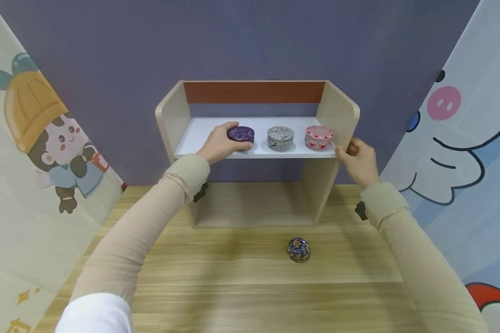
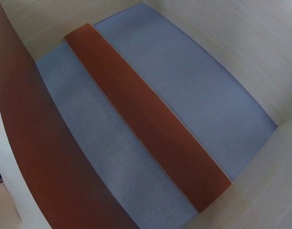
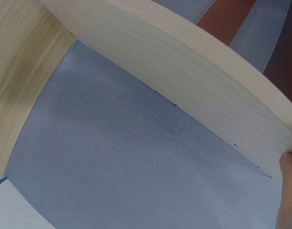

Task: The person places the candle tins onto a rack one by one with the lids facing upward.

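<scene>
On the white shelf board (image 1: 216, 132) sits a purple patterned round tin (image 1: 241, 133), gripped between the thumb and fingers of my left hand (image 1: 221, 142). To its right stand a silver-grey leaf-patterned tin (image 1: 280, 138) and a pink tin with red hearts (image 1: 319, 137). My right hand (image 1: 361, 161) holds the front edge of the small shelf unit's right side panel (image 1: 342, 115), thumb at the front by the board's end. In the right wrist view, part of that hand (image 3: 290, 191) shows against the panel (image 3: 184, 71). The left wrist view looks into the lower compartment, with a brown-red rail (image 2: 151, 124) across its back.
A dark blue flowered round tin (image 1: 298, 250) lies on the wooden table (image 1: 233, 277), in front of the unit's bottom board (image 1: 250, 203). Behind the unit is a blue-grey backdrop (image 1: 250, 41). Cartoon-printed panels flank the table on both sides.
</scene>
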`<move>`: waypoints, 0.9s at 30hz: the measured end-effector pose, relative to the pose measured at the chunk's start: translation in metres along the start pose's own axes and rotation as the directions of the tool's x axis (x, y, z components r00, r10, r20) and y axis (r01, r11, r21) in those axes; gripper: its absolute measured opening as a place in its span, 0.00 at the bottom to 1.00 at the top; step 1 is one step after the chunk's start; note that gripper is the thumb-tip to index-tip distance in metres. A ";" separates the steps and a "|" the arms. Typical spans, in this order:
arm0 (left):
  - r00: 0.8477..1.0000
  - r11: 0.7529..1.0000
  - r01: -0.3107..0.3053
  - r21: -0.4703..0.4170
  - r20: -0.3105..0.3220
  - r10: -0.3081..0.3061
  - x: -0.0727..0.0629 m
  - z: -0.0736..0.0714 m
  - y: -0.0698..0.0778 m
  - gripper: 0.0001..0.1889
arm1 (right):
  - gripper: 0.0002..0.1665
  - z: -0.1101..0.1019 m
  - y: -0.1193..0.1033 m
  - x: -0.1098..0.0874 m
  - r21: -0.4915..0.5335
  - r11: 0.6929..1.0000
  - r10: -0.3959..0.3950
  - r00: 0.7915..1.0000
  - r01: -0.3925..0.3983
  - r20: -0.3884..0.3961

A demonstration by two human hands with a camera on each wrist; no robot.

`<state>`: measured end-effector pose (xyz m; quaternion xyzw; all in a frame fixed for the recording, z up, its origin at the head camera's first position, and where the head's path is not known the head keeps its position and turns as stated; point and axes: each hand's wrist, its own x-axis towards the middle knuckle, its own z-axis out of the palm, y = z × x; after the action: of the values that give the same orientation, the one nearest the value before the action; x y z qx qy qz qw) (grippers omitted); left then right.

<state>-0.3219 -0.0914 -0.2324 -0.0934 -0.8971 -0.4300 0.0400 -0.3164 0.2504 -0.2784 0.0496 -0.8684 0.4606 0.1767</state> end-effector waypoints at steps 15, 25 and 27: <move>1.000 0.988 0.005 -0.157 -0.002 -0.006 -0.003 -0.005 0.004 0.40 | 0.28 -0.001 -0.003 0.000 0.013 1.000 0.003 1.000 -0.003 -0.005; 0.998 0.959 -0.032 -0.281 -0.060 0.016 -0.006 -0.015 0.014 0.37 | 0.28 0.000 -0.003 -0.001 0.021 1.000 0.014 1.000 -0.014 -0.001; 0.996 0.964 -0.065 -0.259 -0.073 0.047 -0.007 -0.017 0.016 0.37 | 0.29 0.000 -0.002 -0.001 0.018 1.000 0.016 1.000 -0.016 0.000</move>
<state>-0.3117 -0.0955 -0.2103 -0.1088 -0.8278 -0.5460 0.0692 -0.3146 0.2486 -0.2771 0.0442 -0.8647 0.4697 0.1726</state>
